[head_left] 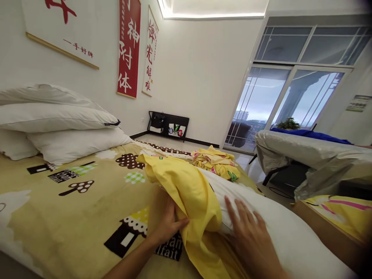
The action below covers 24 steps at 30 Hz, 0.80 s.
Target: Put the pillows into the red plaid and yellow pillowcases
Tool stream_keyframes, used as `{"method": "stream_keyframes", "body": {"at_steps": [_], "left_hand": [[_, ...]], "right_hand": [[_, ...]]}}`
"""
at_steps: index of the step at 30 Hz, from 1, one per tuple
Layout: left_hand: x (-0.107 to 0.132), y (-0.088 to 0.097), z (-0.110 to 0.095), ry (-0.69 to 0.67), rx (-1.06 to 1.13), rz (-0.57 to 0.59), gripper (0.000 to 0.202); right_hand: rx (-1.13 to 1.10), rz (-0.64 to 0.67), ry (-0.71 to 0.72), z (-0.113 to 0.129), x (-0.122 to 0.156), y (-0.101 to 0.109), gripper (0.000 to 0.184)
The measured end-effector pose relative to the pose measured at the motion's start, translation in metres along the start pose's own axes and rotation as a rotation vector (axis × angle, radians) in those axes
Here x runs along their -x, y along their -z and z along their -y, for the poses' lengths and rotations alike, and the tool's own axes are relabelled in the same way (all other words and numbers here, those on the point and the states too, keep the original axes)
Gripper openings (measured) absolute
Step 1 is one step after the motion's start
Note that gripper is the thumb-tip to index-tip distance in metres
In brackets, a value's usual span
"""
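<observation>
1. White pillow (285, 221): on bed (110, 213), one end inside yellow pillowcase (200, 193).
2. Left hand (170, 223): left of pillow, thumb and fingers clamped on pillowcase.
3. Right hand (251, 232): on pillow, fingers apart.
4. Crumpled yellow cloth (216, 161): beyond pillow.

White wall (200, 69); red scroll (129, 50) hung left; sliding glass doors (280, 100) right; ceiling light strip (215, 16) glowing.

Left fingers (171, 209) pinching, partly hidden, thumb (181, 223) extended, right fingers (245, 215) spread, slightly bent, left forearm (133, 252) bare
</observation>
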<state>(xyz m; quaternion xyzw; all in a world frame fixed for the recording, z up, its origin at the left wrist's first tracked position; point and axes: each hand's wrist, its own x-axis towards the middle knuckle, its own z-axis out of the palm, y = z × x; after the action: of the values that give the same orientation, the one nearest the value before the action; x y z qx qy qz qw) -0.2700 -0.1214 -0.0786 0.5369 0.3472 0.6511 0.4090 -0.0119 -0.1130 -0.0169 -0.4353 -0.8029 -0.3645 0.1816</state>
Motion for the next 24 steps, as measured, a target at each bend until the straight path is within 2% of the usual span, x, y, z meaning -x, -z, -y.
{"method": "stream_keyframes", "body": {"at_steps": [2,4,6,8,10,12,15,19,21,24], "left_hand": [[0.008,-0.010,0.005,0.022,0.080,-0.196,0.081],[0.020,-0.018,0.011,0.131,0.247,-0.362,0.073],[0.031,-0.022,0.016,0.274,0.382,-0.402,0.057],[0.037,-0.025,0.018,0.357,0.352,-0.338,0.038],[0.035,-0.030,0.016,0.333,0.204,-0.245,0.029],[0.029,-0.037,0.010,0.261,0.084,-0.161,0.029],[0.022,-0.052,0.002,0.225,-0.002,-0.090,0.023],[0.030,-0.069,0.005,0.229,-0.132,0.002,0.017],[0.038,-0.068,0.007,0.223,-0.165,0.052,0.014],[0.050,-0.048,-0.008,0.225,-0.246,0.200,0.016]], "right_hand": [[0.065,0.076,-0.041,0.000,0.006,-0.012,0.077],[0.034,0.155,0.073,-0.001,0.000,-0.017,0.079],[-0.037,0.205,0.211,-0.002,-0.010,-0.016,0.082],[-0.074,0.251,0.271,0.001,-0.019,-0.013,0.080],[-0.066,0.301,0.301,0.010,-0.024,-0.009,0.069],[-0.045,0.349,0.314,0.023,-0.026,-0.005,0.050],[-0.059,0.418,0.251,0.041,-0.038,0.000,0.029],[-0.143,0.428,0.155,0.059,-0.069,0.006,0.022],[-0.163,0.426,0.166,0.068,-0.078,0.005,0.022],[-0.201,0.455,0.233,0.073,-0.074,-0.002,0.019]]}}
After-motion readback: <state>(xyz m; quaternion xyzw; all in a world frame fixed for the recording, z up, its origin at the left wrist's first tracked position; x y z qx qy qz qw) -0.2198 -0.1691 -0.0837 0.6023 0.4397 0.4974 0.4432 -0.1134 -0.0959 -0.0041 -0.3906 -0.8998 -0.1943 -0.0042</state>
